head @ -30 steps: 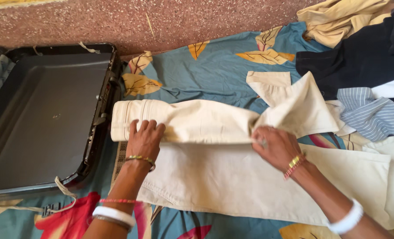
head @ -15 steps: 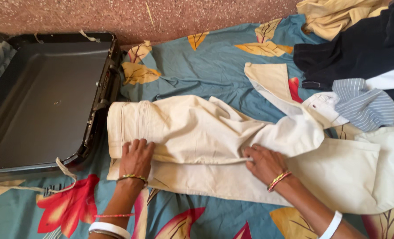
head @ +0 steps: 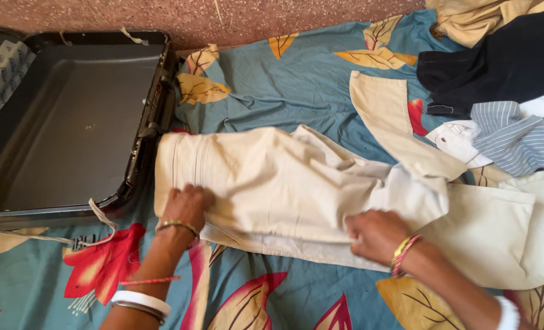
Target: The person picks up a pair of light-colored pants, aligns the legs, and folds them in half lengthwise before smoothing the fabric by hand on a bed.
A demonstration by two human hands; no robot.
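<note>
Across the middle of the floral bedsheet lie the cream trousers, folded lengthwise so one layer sits over the other. Their waistband end, with its rows of stitching, points toward the open black suitcase and stops just beside its latch edge. Pale and matte, the cloth bunches into soft creases near the centre, and one leg turns up and away toward the clothes pile, showing a slightly darker tan face. Along the near side, the lower layer peeks out as a thin lighter strip beneath the upper one.

Your left hand presses flat on the near corner of the waistband end, fingers together and curled slightly over the cloth, gripping nothing that can be made out. Your right hand rests on the near edge farther along the legs, fingers bent down onto the fold; whether they pinch the edge or only press on it cannot be told.

Beyond the trousers sit a striped grey shirt, a black garment and a yellow-tan cloth, well apart from both hands.
</note>
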